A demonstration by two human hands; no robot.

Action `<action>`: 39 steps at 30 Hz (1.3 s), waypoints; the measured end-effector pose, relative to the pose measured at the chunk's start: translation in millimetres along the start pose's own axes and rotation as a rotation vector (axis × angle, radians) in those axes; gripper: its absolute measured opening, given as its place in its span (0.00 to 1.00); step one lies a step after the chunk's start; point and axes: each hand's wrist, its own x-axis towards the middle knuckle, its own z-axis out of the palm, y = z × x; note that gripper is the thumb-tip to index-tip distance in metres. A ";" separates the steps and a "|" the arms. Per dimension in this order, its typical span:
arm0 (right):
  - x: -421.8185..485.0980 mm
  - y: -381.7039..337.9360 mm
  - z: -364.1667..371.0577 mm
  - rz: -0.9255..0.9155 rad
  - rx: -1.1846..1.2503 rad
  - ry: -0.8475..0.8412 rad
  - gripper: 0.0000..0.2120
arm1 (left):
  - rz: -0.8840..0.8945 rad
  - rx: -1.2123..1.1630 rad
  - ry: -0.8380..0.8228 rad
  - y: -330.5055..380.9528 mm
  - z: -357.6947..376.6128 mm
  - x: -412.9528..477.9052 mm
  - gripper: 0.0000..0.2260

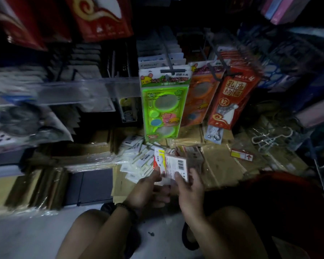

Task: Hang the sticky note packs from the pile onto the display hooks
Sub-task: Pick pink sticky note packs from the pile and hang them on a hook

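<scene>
Both hands hold a small stack of sticky note packs (pixel 173 164) low in the middle of the view; a white back with a barcode faces me, and a red-and-yellow front shows at its left edge. My left hand (pixel 148 191) pinches the stack's lower left with the thumb on top. My right hand (pixel 191 191) grips its lower right corner. Behind the hands a pile of pale packs (pixel 137 157) lies spread on cardboard boxes. Display hooks (pixel 168 58) stick out above, loaded with hanging goods.
A green stencil pack (pixel 163 105), an orange one (pixel 200 96) and a red packet (pixel 230 96) hang from the hooks. Flat cardboard boxes (pixel 223 165) cover the floor ahead. Shelves of goods (pixel 26 109) stand left. White hangers (pixel 269 141) lie right. My knees are at the bottom.
</scene>
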 end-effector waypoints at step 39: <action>-145.4 -430.9 85.1 -0.763 -0.009 -0.623 0.23 | 1.154 -0.095 0.252 212.3 -64.8 -345.4 0.23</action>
